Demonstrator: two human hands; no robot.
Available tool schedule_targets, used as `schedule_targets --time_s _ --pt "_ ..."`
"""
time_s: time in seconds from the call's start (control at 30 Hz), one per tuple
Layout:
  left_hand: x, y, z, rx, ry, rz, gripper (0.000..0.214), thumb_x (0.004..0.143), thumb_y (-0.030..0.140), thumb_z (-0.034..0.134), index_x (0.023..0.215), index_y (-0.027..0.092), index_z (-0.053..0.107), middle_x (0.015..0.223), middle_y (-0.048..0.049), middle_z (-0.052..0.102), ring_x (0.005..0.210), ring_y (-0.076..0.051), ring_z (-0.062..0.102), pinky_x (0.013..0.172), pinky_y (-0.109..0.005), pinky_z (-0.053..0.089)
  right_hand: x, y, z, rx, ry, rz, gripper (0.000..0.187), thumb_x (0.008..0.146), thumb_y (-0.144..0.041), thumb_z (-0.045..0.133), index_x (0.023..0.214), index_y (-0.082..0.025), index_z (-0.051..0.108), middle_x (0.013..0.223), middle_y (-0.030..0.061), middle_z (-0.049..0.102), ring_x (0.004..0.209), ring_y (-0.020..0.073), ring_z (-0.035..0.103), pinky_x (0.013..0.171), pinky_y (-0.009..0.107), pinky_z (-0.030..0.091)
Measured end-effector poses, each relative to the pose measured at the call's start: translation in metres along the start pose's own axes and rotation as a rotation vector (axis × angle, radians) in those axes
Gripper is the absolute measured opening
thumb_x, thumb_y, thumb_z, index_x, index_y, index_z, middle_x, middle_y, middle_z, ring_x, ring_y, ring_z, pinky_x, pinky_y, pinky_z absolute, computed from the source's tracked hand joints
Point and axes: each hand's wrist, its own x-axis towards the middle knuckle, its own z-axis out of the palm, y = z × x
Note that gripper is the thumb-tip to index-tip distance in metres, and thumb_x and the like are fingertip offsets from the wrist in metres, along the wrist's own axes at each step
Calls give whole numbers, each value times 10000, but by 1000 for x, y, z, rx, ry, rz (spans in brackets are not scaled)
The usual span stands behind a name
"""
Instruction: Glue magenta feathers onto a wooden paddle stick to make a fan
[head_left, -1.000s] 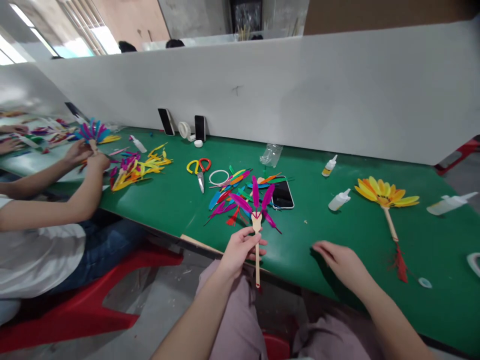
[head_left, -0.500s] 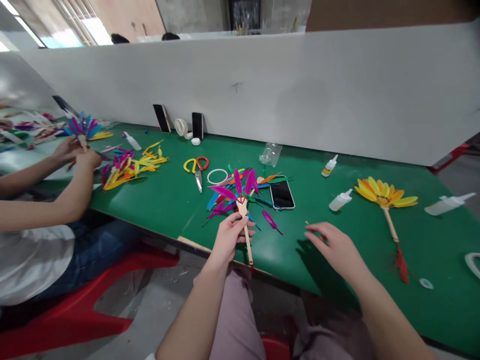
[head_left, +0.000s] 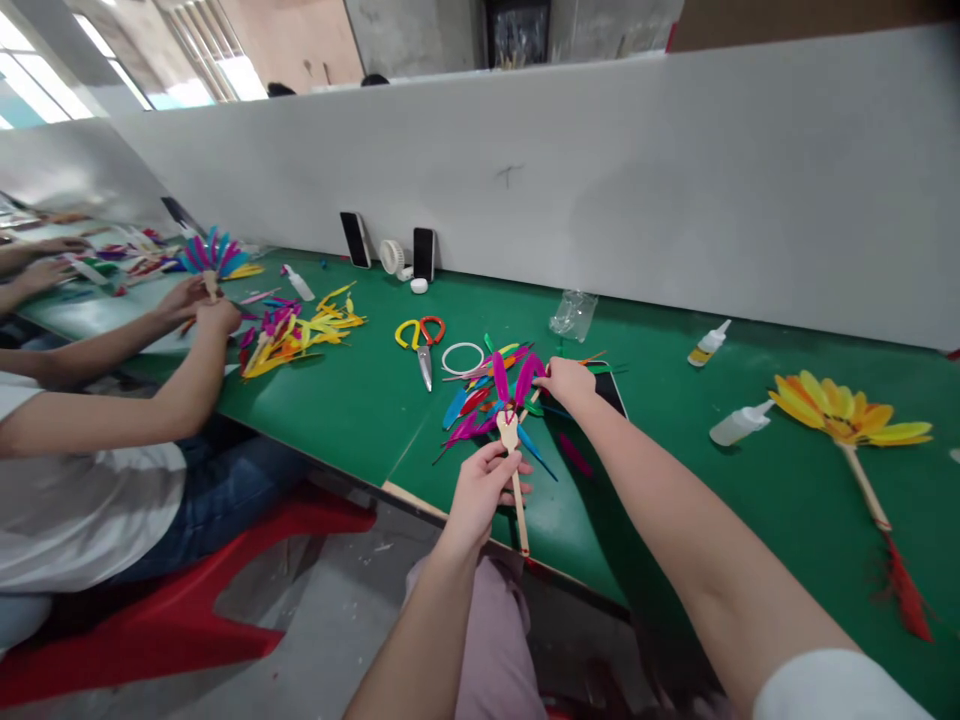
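Observation:
My left hand (head_left: 480,490) grips the wooden stick of a small feather fan (head_left: 511,432) that has a few magenta feathers on its head, held upright over the near edge of the green table (head_left: 352,400). My right hand (head_left: 568,382) has reached forward onto the pile of loose coloured feathers (head_left: 480,385) beside a black phone (head_left: 611,395), its fingers curled down among the feathers; what they hold I cannot see. A single magenta feather (head_left: 574,453) lies on the table under my right forearm.
Yellow-and-red scissors (head_left: 420,340) and a white ring (head_left: 463,357) lie left of the pile. Two glue bottles (head_left: 739,424) and a finished yellow feather fan (head_left: 851,420) are to the right. A person at left (head_left: 112,400) works on another fan beside more feathers (head_left: 289,330). A white partition (head_left: 600,180) backs the table.
My right hand has left the near table edge and reached forward to the feather pile. The fan in my left hand stays upright; one magenta feather has dropped onto the table.

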Motion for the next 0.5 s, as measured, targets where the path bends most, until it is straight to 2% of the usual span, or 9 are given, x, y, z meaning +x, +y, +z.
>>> schedule_targets --time_s 0.2,0.37,0.5 --pt "3 0 3 -14 -6 -26 375 691 354 632 986 136 551 708 -32 621 504 -101 583 424 -196 488 1 6 0 122 22 -33 166 697 -344 576 760 -212 655 800 47 657 780 184 587 638 264 396" --pt "2 -3 9 -31 -31 -50 349 695 349 630 964 140 555 689 -28 620 497 -96 582 415 -179 475 -8 18 -10 304 133 -42 239 725 -376 509 698 -200 669 716 44 646 721 179 569 617 266 377" --pt "2 -5 12 -45 -40 -53 346 698 353 629 955 134 555 697 -36 626 496 -95 584 421 -175 475 -22 38 -23 498 207 5 272 705 -402 516 604 -172 623 588 27 594 582 145 526 525 254 360"
